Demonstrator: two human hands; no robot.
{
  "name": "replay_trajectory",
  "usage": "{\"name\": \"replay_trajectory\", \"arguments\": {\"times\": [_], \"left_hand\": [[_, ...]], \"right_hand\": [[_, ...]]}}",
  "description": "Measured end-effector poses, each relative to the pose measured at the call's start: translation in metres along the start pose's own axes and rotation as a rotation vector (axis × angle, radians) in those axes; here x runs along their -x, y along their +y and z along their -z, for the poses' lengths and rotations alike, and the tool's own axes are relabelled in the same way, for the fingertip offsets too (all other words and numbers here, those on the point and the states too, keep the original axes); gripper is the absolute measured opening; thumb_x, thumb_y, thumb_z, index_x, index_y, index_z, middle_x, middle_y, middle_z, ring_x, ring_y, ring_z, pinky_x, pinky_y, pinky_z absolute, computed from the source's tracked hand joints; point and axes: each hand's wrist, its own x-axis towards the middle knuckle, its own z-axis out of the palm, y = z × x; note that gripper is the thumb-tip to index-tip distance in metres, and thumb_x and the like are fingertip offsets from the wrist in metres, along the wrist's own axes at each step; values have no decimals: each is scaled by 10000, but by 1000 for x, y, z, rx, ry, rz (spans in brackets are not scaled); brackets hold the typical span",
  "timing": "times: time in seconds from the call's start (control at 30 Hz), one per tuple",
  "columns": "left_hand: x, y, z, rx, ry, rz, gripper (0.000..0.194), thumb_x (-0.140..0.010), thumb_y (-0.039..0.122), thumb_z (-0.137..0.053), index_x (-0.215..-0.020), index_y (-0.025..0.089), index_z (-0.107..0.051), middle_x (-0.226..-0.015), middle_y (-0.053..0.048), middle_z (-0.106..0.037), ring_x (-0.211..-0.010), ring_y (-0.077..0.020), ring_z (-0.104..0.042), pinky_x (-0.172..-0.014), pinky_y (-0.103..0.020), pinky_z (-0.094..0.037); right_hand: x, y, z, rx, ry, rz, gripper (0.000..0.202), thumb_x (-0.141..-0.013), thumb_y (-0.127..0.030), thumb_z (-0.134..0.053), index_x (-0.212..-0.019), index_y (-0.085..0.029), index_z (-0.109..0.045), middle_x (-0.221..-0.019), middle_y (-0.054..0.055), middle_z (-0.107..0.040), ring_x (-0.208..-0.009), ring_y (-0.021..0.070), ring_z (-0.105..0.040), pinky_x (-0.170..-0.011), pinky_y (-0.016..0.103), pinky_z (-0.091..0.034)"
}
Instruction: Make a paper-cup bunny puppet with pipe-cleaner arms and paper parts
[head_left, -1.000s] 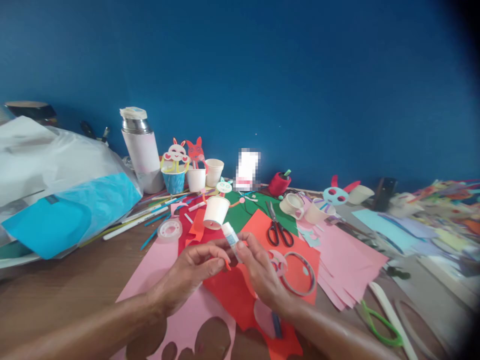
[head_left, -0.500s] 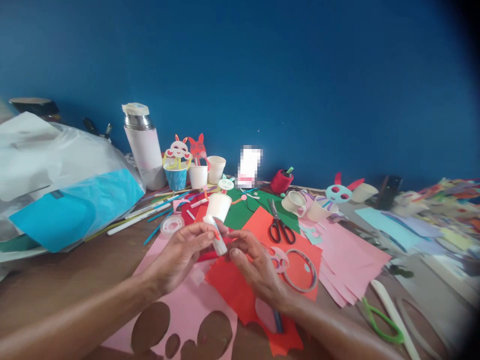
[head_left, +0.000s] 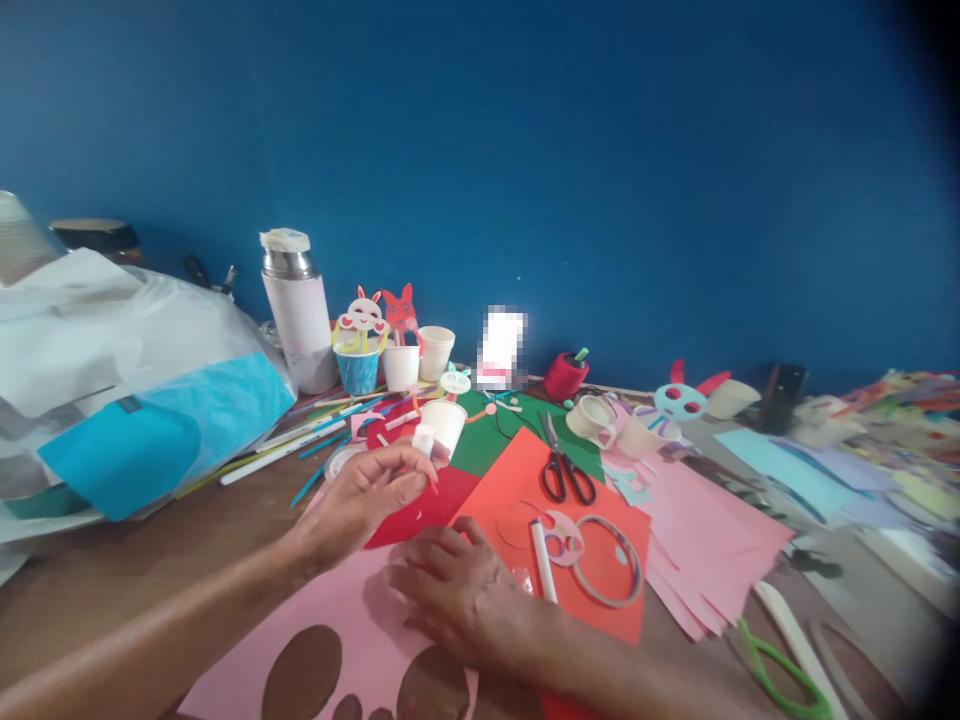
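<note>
Two things, a glue stick (head_left: 423, 440) and red paper strip (head_left: 433, 486), sit pinched in the left hand (head_left: 361, 500); the right hand (head_left: 465, 592) spreads over pink paper (head_left: 356, 600) (gluing, I'd guess; next probably needs careful placing).

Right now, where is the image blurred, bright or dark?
Head view: scraps at far right smear; head view: scissors look fairly crisp; head view: the central white patch is bright and blocky; head view: upper right corner goes black; head view: soft shadow on the pink sheet beside the right hand.
</note>
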Motion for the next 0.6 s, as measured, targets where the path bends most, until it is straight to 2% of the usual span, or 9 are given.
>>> {"name": "replay_trajectory", "arguments": {"times": [0.1,0.2,0.33,0.47,0.53,0.6], "left_hand": [[-1,0,3,-62,-56,8,113,-783,281,-550,-750,191,-611,-1148,-51,-570,-1103,-220,-476,-967,-356,-306],[-1,1,5,-139,-92,32,120,-776,290,-552,-756,189,-613,-1139,-63,-573,-1127,-231,-464,-986,-368,-288],[-1,3,6,-286,-112,49,123,-764,282,-545,-734,192,-622,-1117,-57,-580,-1112,-232,-476,-960,-346,-315],[0,5,5,-427,-142,70,112,-750,251,-537,-722,207,-636,-1171,-31,-541,-1164,-232,-417,-975,-337,-278],[1,6,4,-452,-171,67,113,-754,252,-534,-728,217,-639,-1186,-23,-519,-1205,-226,-367,-990,-333,-250],[2,6,2,-476,-229,54,126,-765,260,-526,-726,219,-638,-1139,-26,-530,-1206,-220,-355,-985,-334,-253]], "right_hand": [[1,3,-8,-4,57,-31,191,-853,-309,-458,-1022,-240,-510,-919,31,-624,-838,191,-520,-738,363,-357],[2,4,-4,-84,123,-38,175,-824,-273,-480,-984,-214,-522,-872,39,-628,-785,184,-532,-724,347,-385],[6,5,30,-359,190,-182,274,-835,-221,-467,-1107,-204,-479,-1006,52,-612,-918,167,-547,-797,291,-429],[10,23,68,-538,291,-296,247,-866,-207,-423,-1092,-246,-515,-996,27,-602,-913,136,-563,-788,254,-451],[10,35,76,-589,334,-330,267,-882,-190,-383,-1111,-236,-512,-943,34,-595,-839,126,-577,-764,262,-461],[10,46,76,-610,348,-309,257,-880,-187,-387,-1069,-227,-556,-978,48,-572,-766,113,-580,-734,262,-470]]}}
